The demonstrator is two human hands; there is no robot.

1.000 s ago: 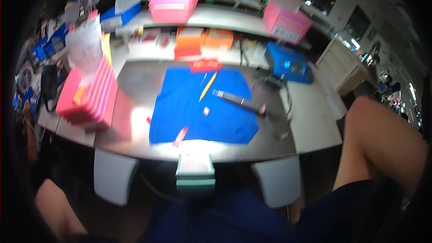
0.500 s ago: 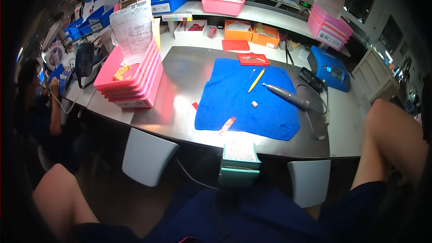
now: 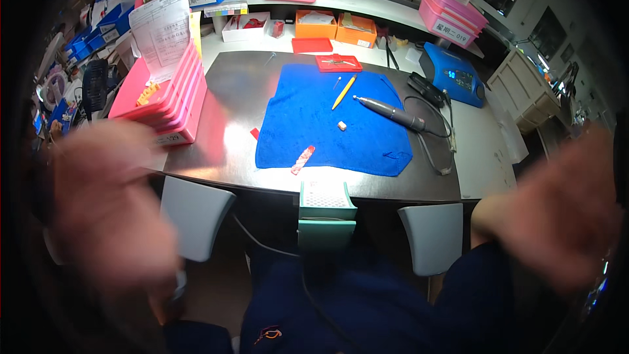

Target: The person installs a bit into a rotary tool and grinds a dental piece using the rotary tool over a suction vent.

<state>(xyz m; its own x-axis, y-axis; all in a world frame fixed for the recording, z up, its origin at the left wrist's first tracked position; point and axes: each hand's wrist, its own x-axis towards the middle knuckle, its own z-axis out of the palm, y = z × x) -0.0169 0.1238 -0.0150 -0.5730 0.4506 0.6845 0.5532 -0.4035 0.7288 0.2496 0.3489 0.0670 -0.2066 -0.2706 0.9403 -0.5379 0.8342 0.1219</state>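
Observation:
My left hand (image 3: 111, 203), smeared by motion, is raised in front of the stacked pink trays (image 3: 187, 108) at the left. Equally blurred, my right hand (image 3: 557, 213) is up at the far right, beyond the bench's right end. The fingers of both are too smeared to read, and neither touches the bench. Between them a blue cloth (image 3: 301, 115) lies on the metal bench top. On it rest a small whitish tooth-like piece (image 3: 341, 126), a yellow pencil-like tool (image 3: 344, 92), a dark rotary handpiece (image 3: 390, 112) with its cord, and a crumpled red-and-white strip (image 3: 303, 160).
A red tray (image 3: 350, 67) of small metal bits sits at the cloth's back edge. A blue control box (image 3: 452, 75) stands at back right. A green perforated fixture (image 3: 327, 213) juts from the front edge, between two grey armrest pads (image 3: 195, 213) (image 3: 436, 236). Orange boxes (image 3: 316, 25) stand behind.
Both hands have come up into clearer sight, blurred; before, bent arms showed low at each side. The whole view has shifted, so the bench appears higher and further left. The things on the cloth have not moved.

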